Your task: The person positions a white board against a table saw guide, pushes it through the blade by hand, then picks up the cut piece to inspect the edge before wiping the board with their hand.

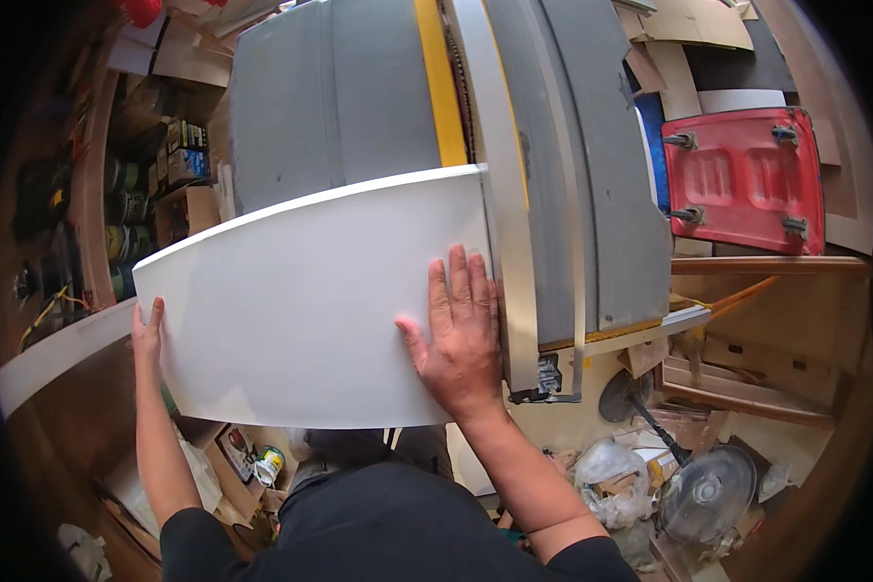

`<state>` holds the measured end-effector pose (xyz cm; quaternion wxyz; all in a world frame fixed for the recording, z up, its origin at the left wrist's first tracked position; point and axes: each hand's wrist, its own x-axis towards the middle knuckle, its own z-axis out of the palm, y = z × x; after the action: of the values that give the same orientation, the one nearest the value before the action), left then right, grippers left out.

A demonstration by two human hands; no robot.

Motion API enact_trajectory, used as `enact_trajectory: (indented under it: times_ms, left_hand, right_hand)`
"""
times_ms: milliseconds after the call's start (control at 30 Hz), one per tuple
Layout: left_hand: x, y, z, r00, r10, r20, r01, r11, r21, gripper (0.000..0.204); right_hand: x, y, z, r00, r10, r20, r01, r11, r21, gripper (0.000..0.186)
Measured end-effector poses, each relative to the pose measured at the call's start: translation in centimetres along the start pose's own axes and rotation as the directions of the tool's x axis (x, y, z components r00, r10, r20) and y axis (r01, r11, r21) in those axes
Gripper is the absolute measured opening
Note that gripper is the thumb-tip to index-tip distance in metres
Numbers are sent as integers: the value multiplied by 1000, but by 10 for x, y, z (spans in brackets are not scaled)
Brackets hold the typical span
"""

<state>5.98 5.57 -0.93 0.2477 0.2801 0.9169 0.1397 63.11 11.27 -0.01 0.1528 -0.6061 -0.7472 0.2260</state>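
Observation:
A broad white panel [291, 310] lies across the near part of a grey machine table [378, 87], and its near side overhangs toward my body. My left hand [147, 328] grips the panel's left end, thumb on the rim and the other fingers partly hidden. Close to the panel's right end, my right hand [461, 335] lies flat with its fingers stretched forward. That end sits against or right beside a long metal fence [500, 175] running away from me. Beyond the panel's far right corner, a yellow strip [440, 87] and a dark slot run along the table.
A red plastic stool [742, 179] lies with its legs toward me at the right. Below it are a standing fan [708, 495] and plastic bags [613, 480] on the floor. Shelves with boxes [179, 155] line the left. A white can [269, 466] stands by my legs.

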Motion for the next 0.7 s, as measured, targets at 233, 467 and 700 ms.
enact_trajectory:
  times_ms: [233,467,700]
  left_hand:
    - [-15,28,2,988,-131,-86,141,983,117,126]
    - [-2,10,-3,992,-116,-52,119,991,60,128]
    - [-5,20,1,992,-112,-58,116,991,68,132]
  right_hand:
    - [0,-1,-1,1000,-5,7,5,998,-55,75]
    - [0,1,0,999,-31,-33,32,999,12,72]
    - [-13,8,-8,967,-117,-225,184,934,306,54]
